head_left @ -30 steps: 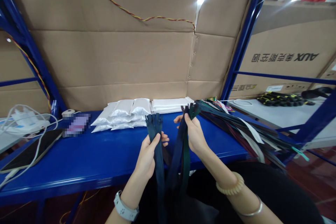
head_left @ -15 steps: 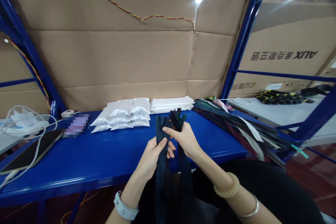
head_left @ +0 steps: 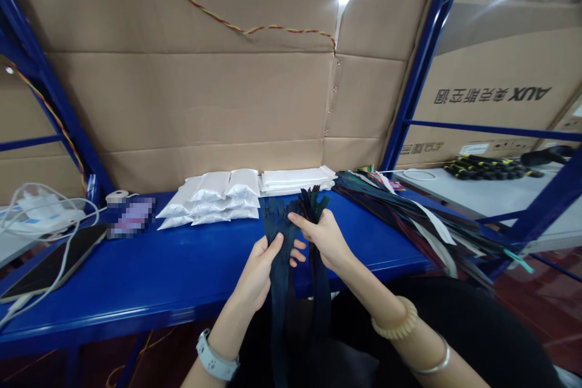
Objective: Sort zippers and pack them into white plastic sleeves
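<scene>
My left hand (head_left: 258,268) is closed on several dark navy zippers (head_left: 280,254), its thumb pressed on their front. Their top ends fan out above the thumb, and the long tapes hang down over the table edge towards my lap. My right hand (head_left: 331,241) is closed round a second bunch of dark zippers (head_left: 322,294), whose ends stick up in a tuft. The right thumb and finger also touch the upper edge of the left bunch. Both hands are close together over the front of the blue table (head_left: 191,273).
White packets (head_left: 218,194) are stacked against the cardboard, beside flat white packages (head_left: 297,179). A pile of mixed zippers (head_left: 404,212) lies at the right, hanging over the edge. A tablet (head_left: 54,260), a white cable and a blurred purple item (head_left: 133,217) lie at the left.
The zipper ends in my left hand have spread apart to the left. My right thumb has shifted slightly to the right, with the right bunch still held.
</scene>
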Motion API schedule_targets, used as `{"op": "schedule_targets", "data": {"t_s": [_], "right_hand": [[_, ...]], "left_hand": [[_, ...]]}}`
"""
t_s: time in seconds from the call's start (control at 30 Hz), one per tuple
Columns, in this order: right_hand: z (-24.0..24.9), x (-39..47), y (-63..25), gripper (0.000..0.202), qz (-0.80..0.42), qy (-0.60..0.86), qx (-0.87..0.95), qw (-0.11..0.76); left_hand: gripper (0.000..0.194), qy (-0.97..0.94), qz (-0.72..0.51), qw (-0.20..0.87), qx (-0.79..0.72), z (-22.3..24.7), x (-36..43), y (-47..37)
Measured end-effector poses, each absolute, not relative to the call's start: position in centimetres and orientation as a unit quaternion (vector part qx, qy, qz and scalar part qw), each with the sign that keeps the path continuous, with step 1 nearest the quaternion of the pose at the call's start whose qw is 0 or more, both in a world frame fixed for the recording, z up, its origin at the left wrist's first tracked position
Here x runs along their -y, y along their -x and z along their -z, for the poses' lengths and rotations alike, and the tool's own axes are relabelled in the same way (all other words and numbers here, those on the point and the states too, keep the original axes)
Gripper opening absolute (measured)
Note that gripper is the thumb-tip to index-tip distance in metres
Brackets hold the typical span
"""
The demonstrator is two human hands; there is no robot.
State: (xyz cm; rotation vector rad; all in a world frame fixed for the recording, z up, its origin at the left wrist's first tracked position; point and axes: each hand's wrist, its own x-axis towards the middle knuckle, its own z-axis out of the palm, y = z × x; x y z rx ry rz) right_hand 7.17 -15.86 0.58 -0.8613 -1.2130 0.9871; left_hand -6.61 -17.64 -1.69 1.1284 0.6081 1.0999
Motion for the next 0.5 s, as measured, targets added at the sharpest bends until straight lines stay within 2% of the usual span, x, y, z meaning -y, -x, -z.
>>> {"op": "schedule_targets", "data": {"t_s": [0.17, 0.5], "right_hand": [[-0.2, 15.5, -7.0, 0.028, -0.439, 0.369, 0.549, 0.608], [2.2, 15.4, -4.7, 0.038, -0.463, 0.415, 0.564, 0.544]], "left_hand": [[0.031, -0.505, -0.498, 0.645, -0.286, 1.9, 17.6, 6.6], [0.025, -0.565, -0.532, 0.521, -0.355, 2.7, 17.4, 6.2]]}}
